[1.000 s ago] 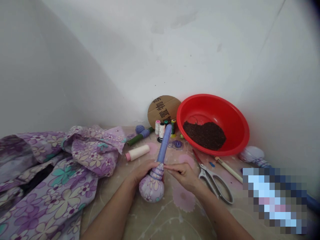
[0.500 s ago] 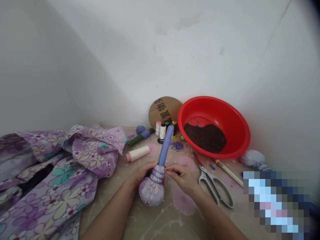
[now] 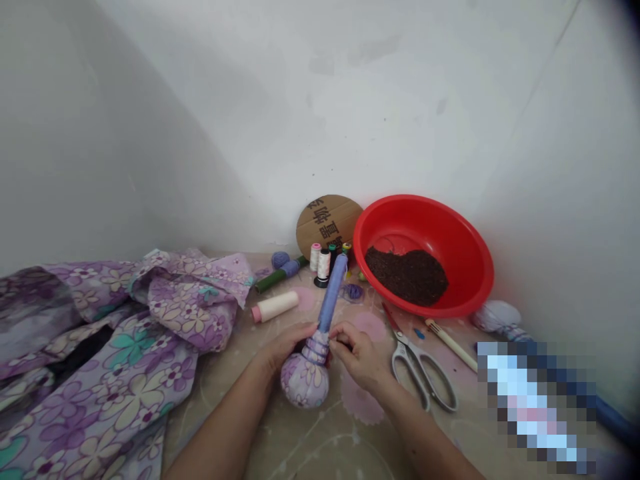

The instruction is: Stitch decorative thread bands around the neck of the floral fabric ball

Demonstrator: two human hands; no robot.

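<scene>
A round ball of purple floral cloth (image 3: 304, 381) is bound with yarn at its neck around a stick wrapped in purple yarn (image 3: 333, 293). The stick leans up and to the right, ball end down. My left hand (image 3: 286, 347) is closed around the neck from the left, its fingers partly hidden behind it. At the right side of the neck my right hand (image 3: 359, 357) is closed in a pinch, close to the bound cloth. Whatever lies between its fingertips is too small to make out.
Floral cloth (image 3: 135, 340) is heaped at left. A white thread cone (image 3: 275, 307), thread spools (image 3: 324, 265), a green stick (image 3: 273, 281) and a cardboard disc (image 3: 325, 227) lie behind. Rightward are a red basin (image 3: 475, 267) holding dark grains, scissors (image 3: 420, 367) and a pale stick (image 3: 453, 345).
My right hand's fingers have shifted slightly at the neck and are bent more. My left hand keeps its hold on the cloth-balled stick. The view has turned slightly.
</scene>
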